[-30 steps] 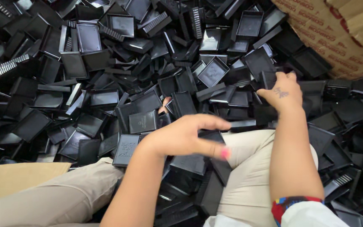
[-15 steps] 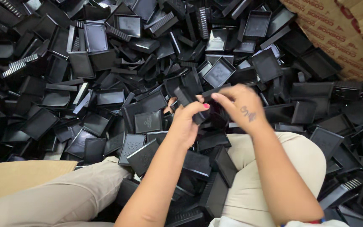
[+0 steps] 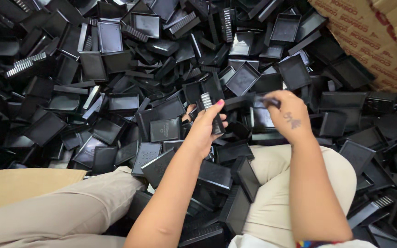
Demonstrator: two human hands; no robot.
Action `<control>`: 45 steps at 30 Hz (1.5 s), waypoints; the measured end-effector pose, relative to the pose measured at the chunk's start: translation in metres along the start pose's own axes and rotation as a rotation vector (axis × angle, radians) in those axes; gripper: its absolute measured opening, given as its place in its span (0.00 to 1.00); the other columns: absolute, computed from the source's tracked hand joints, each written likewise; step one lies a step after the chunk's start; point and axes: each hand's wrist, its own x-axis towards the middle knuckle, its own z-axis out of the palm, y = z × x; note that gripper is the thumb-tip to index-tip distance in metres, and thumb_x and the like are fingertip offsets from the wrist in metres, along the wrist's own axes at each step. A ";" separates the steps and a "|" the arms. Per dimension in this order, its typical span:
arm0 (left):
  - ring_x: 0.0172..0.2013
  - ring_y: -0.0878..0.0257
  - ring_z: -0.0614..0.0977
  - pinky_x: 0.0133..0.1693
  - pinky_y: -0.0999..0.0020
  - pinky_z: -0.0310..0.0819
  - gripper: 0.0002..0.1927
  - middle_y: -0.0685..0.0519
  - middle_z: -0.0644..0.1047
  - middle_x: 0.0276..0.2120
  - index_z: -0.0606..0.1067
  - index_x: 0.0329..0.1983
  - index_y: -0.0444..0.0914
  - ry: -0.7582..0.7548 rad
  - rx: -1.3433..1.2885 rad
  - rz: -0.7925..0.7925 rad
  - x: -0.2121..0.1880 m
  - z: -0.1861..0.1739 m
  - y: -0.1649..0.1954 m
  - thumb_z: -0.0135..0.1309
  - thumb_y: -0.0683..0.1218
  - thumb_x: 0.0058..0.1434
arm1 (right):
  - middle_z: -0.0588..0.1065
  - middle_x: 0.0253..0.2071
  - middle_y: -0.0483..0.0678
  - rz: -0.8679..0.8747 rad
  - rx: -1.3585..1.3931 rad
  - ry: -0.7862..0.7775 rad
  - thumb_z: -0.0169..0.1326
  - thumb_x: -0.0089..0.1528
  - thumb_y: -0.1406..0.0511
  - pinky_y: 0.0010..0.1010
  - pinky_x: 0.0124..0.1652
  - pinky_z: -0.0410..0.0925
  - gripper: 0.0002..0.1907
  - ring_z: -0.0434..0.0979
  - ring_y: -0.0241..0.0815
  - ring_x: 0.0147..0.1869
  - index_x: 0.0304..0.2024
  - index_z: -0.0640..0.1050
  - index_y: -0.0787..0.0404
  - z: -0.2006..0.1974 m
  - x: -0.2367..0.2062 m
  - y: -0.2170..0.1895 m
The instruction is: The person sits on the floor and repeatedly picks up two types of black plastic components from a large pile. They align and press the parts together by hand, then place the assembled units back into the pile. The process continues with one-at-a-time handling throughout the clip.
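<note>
I sit among a large heap of black plastic trays and lids (image 3: 116,92). My left hand (image 3: 206,130) holds a narrow black plastic piece with a ribbed edge (image 3: 209,106), upright in front of me. My right hand (image 3: 286,115) is a little to its right and grips a small black plastic part (image 3: 268,100) between thumb and fingers. The two hands are apart, with a gap between the pieces they hold. Both hover above the pile, over my knees.
My legs in beige trousers (image 3: 60,216) stretch out under the pile. A brown cardboard box (image 3: 368,41) stands at the upper right. A flat piece of cardboard (image 3: 10,183) lies at the lower left. Black parts cover the floor all around.
One second ago my right hand reached far into the pile. It then came to my left hand, and the two have since drawn apart, each holding a black piece.
</note>
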 end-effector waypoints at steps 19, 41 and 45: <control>0.40 0.61 0.80 0.38 0.55 0.76 0.19 0.54 0.78 0.40 0.76 0.45 0.44 -0.095 -0.103 -0.114 -0.010 0.003 0.006 0.51 0.59 0.58 | 0.64 0.71 0.48 -0.344 0.824 -0.665 0.73 0.47 0.62 0.38 0.70 0.54 0.59 0.62 0.45 0.75 0.76 0.56 0.55 0.005 -0.037 -0.045; 0.63 0.60 0.68 0.65 0.64 0.57 0.43 0.50 0.70 0.60 0.61 0.68 0.39 -0.215 0.092 0.444 -0.007 0.016 -0.021 0.32 0.75 0.65 | 0.74 0.42 0.44 -0.095 0.529 -0.014 0.61 0.62 0.51 0.26 0.43 0.69 0.30 0.74 0.34 0.42 0.60 0.76 0.64 0.054 -0.045 -0.049; 0.62 0.58 0.70 0.65 0.64 0.59 0.44 0.47 0.71 0.60 0.63 0.68 0.36 -0.270 0.082 0.465 -0.010 0.011 -0.016 0.32 0.75 0.67 | 0.68 0.40 0.46 -0.195 0.499 -0.020 0.62 0.61 0.50 0.26 0.41 0.65 0.35 0.68 0.36 0.40 0.63 0.74 0.64 0.051 -0.040 -0.040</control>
